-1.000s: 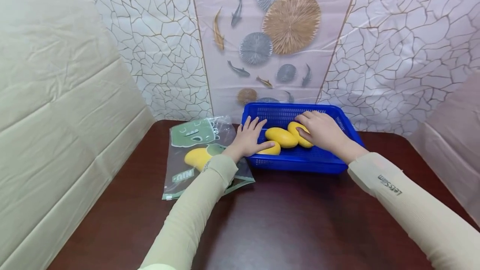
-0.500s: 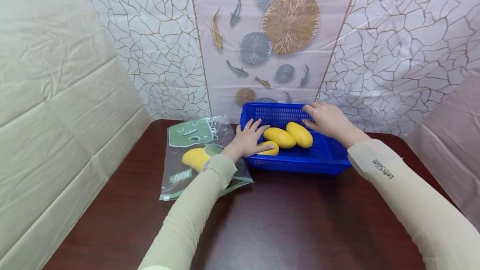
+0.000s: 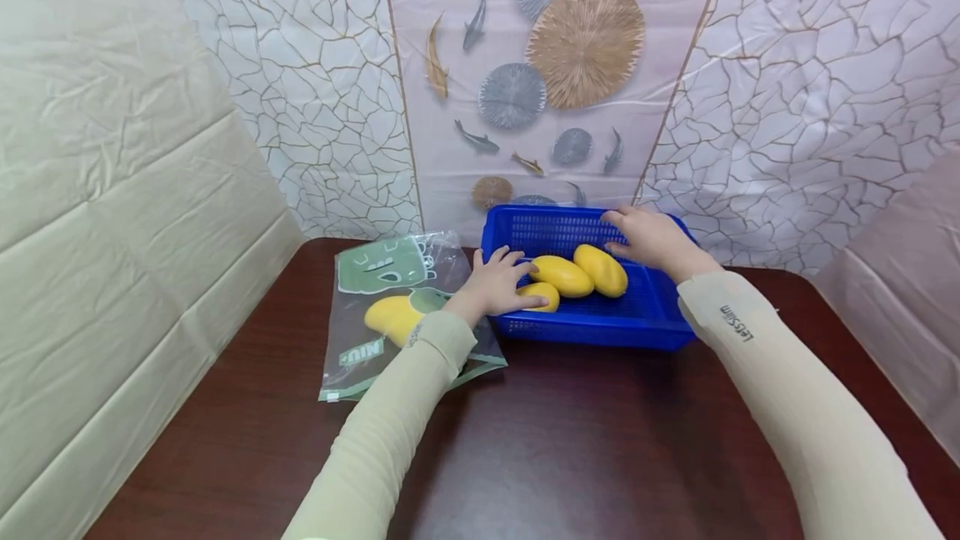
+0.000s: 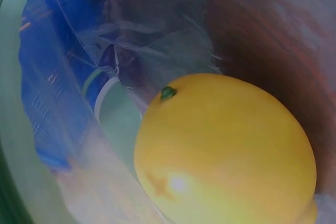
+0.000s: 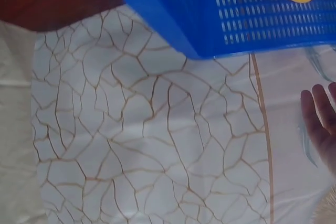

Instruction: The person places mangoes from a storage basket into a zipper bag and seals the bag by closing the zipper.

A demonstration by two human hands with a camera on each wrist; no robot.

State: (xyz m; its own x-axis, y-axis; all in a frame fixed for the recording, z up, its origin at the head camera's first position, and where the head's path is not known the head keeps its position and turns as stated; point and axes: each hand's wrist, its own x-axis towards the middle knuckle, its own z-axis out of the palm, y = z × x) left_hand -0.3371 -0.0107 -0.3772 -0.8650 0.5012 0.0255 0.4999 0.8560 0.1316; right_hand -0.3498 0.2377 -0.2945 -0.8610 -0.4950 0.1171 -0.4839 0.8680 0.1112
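Observation:
In the head view, three yellow mangoes lie in the left half of a blue basket. The left hand reaches over the basket's left edge, fingers spread, its thumb at the front-left mango; firm contact cannot be told. Above the basket's back right, the right hand is loosely bent and holds nothing, right of the rearmost mango. The right wrist view shows its fingers beyond the basket wall. Under the left wrist lies a clear bag with a mango in it.
The bag lies against the basket's left side on the dark red table. Patterned cloth stands close behind the basket, and beige cloth borders the left side.
The right hand has drawn back from the right mango towards the basket's rear right, and its forearm has shifted left. Over the front-left mango, the left fingers have bent slightly.

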